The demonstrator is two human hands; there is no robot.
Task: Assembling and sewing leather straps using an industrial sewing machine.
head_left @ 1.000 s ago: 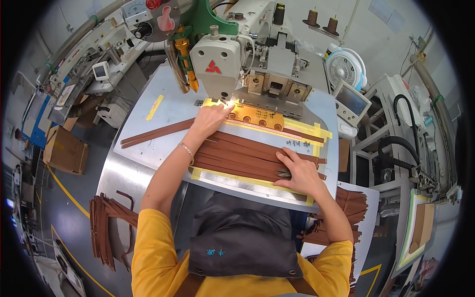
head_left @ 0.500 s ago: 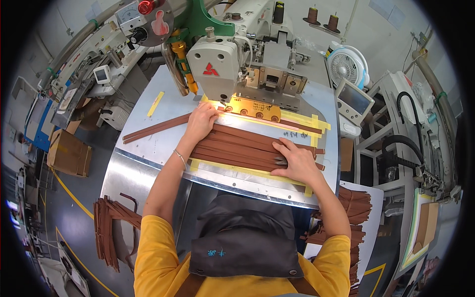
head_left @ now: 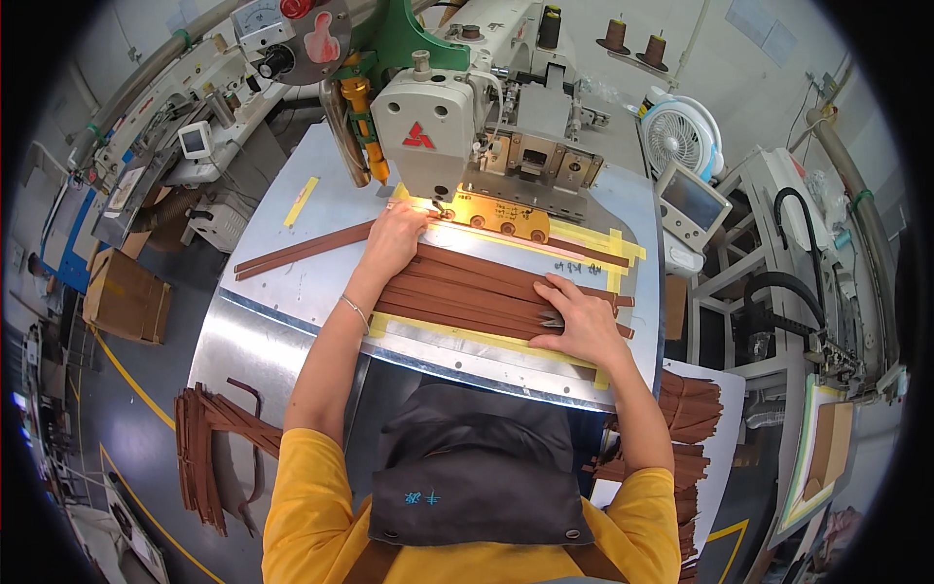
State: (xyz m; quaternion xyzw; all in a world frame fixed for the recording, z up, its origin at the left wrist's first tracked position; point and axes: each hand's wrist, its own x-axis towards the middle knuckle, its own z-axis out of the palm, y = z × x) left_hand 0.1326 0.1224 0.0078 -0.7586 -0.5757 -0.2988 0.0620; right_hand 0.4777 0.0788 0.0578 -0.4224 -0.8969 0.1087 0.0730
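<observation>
My left hand is at the sewing machine, its fingertips closed on a brown strip beside the yellow clamp plate. That strip runs out leftward from under my hand, and a brown length shows along the plate's right side. Just in front lies a row of flat brown strips, side by side on the work plate. My right hand rests on their right part, thumb and forefinger apart. The metal points of thread snips stick out from its palm; their handles are hidden.
Yellow tape marks the work plate. A control screen and a white fan stand at the right. More brown strips hang at the lower left and lie at the lower right. A cardboard box sits on the floor.
The whole view has shifted slightly. Both hands keep nearly the same places and grips, and the strips lie as before.
</observation>
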